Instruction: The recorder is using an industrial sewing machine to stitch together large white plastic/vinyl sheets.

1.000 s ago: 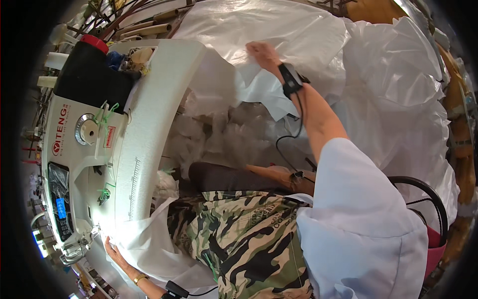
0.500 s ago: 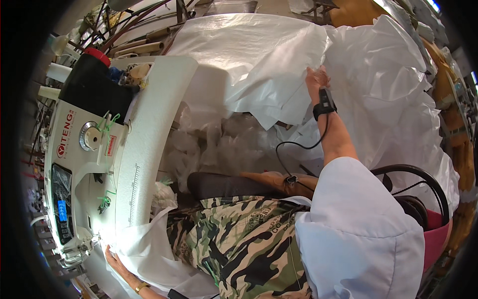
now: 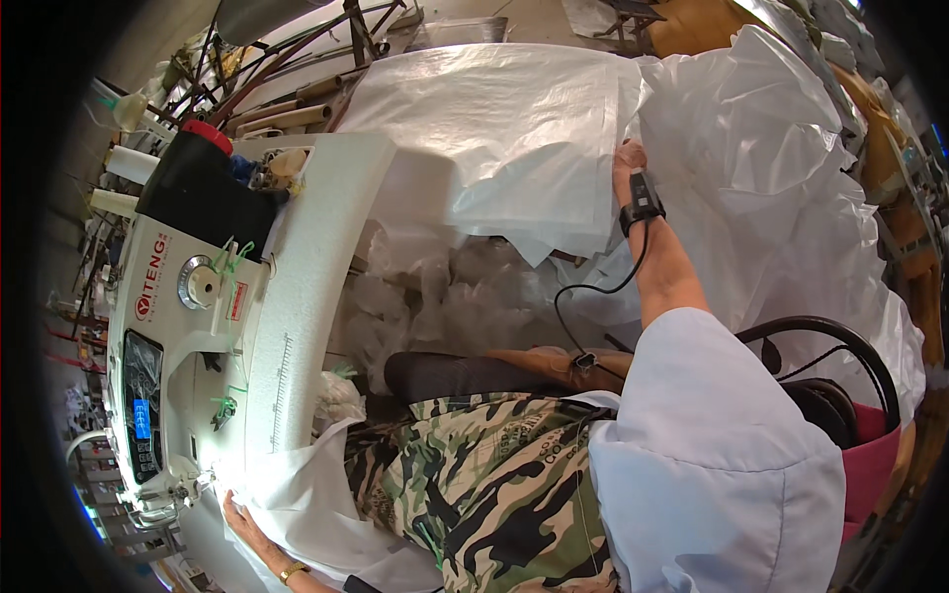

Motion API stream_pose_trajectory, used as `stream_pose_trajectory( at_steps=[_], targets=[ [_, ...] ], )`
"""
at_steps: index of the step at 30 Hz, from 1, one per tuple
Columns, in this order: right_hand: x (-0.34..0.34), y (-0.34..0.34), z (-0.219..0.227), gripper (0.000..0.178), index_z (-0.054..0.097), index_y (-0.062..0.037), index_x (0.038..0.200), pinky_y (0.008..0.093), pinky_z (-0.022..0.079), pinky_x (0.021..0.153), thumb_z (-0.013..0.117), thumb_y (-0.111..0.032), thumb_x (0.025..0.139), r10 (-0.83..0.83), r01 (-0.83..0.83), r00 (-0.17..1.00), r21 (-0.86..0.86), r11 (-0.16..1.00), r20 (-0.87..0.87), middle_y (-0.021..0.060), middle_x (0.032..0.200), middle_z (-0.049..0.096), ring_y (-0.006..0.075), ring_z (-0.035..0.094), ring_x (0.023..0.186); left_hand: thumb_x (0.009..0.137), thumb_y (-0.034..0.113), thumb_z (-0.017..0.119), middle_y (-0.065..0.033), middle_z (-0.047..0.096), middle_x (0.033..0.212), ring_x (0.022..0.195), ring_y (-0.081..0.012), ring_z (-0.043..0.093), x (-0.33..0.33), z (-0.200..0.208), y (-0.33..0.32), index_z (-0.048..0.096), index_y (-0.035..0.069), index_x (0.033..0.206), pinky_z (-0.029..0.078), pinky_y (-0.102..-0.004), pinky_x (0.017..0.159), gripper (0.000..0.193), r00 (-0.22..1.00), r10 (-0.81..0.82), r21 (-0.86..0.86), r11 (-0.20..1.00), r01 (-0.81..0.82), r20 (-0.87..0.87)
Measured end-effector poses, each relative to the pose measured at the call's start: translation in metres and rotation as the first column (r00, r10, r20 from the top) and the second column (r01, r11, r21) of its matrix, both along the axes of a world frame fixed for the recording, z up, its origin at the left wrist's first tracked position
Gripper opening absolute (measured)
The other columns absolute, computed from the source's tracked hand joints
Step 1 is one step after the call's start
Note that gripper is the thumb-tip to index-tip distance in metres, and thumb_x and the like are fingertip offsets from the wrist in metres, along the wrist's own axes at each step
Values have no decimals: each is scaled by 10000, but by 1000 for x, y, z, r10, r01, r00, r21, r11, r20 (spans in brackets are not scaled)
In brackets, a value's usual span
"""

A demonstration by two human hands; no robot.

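Taking clock positions from the centre of the view, the camouflage apron (image 3: pixel 484 474) is covering the lap at 6 o'clock, and the pale blue sleeve (image 3: pixel 732 425) is filling 4 o'clock. The left hand (image 3: pixel 249 530), wearing a gold watch (image 3: pixel 294 570), is reaching in between 7 and 8 o'clock; its fingers are extending in a loosely straight position and touching the near edge of the white cloth (image 3: pixel 311 499). The cloth is lying at 7 o'clock, draping from the table (image 3: pixel 341 203) toward the apron, with its far edge resting just beside the lit needle area of the sewing machine (image 3: pixel 183 341). The machine is standing at 9 o'clock, its small screen (image 3: pixel 141 419) glowing blue at 8 o'clock and its red cap (image 3: pixel 207 136) showing at 10 o'clock. Clear plastic bags (image 3: pixel 430 292) are lying bunched near the centre, beyond the dark trouser knee (image 3: pixel 435 373). The right hand (image 3: pixel 630 160) is reaching between 1 and 2 o'clock, a black strap (image 3: pixel 644 201) circling its wrist; its fingers are curling at the right edge of the white sheet (image 3: pixel 504 138), but whether they are gripping it cannot be told. The sheet is spreading at 12 o'clock, and the glossy white pile (image 3: pixel 756 148) is rising beside it at 2 o'clock. Farther off, tubes (image 3: pixel 287 119) are lying between 10 and 11 o'clock.
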State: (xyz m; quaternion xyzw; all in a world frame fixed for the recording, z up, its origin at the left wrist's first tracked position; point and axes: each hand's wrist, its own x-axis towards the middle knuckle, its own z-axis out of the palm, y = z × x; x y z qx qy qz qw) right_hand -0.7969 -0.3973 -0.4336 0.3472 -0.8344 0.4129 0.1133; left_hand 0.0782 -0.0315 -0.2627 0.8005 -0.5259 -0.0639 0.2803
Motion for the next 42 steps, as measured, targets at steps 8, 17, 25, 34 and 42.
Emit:
stream_pose_trajectory(
  at_steps=[8, 17, 25, 34, 42],
  targets=[
    [4, -9, -11, 286, 631, -94, 968, 377, 494, 679, 555, -360, 895, -78, 69, 996, 217, 974, 36, 65, 896, 626, 258, 614, 752, 942, 371, 526, -163, 467, 1363, 1303, -297, 387, 4, -6, 4, 486, -11, 1331, 263, -422, 1116, 546, 998, -6, -66, 998, 2, -58],
    [-2, -71, 14, 414, 650, -76, 1069, 401, 538, 787, 525, -439, 913, -12, -30, 989, 277, 960, 149, 98, 1039, 672, 303, 656, 867, 943, 401, 519, -161, 486, 1352, 1300, -305, 389, 19, -10, 12, 492, -3, 1327, 263, -433, 1109, 558, 1000, -10, -35, 999, 10, 1],
    [93, -50, 99, 449, 651, -70, 1057, 415, 538, 789, 545, -475, 894, 512, -156, 335, -489, 858, 791, 97, 1044, 666, 311, 649, 864, 937, 435, 522, -165, 484, 1351, 1300, -311, 385, 21, -14, 5, 496, -5, 1320, 259, -444, 1109, 584, 1000, -21, -72, 997, 22, 19],
    [86, 21, 101, 490, 653, -64, 1042, 431, 538, 793, 568, -515, 872, 522, 11, -127, -525, 851, 843, 95, 1050, 659, 320, 641, 859, 927, 396, 560, -146, 465, 1368, 1302, -279, 386, 20, -14, 5, 496, 9, 1326, 270, -406, 1103, 560, 998, -18, -87, 996, 13, -56],
    [96, 22, 77, 497, 638, -49, 1068, 416, 529, 810, 593, -497, 858, 515, -8, -101, -518, 855, 851, 117, 1071, 652, 317, 637, 885, 935, 439, 513, -171, 490, 1339, 1290, -315, 396, 18, -13, 2, 503, 3, 1311, 269, -447, 1108, 576, 999, -43, -50, 998, 44, 30]
  ],
)
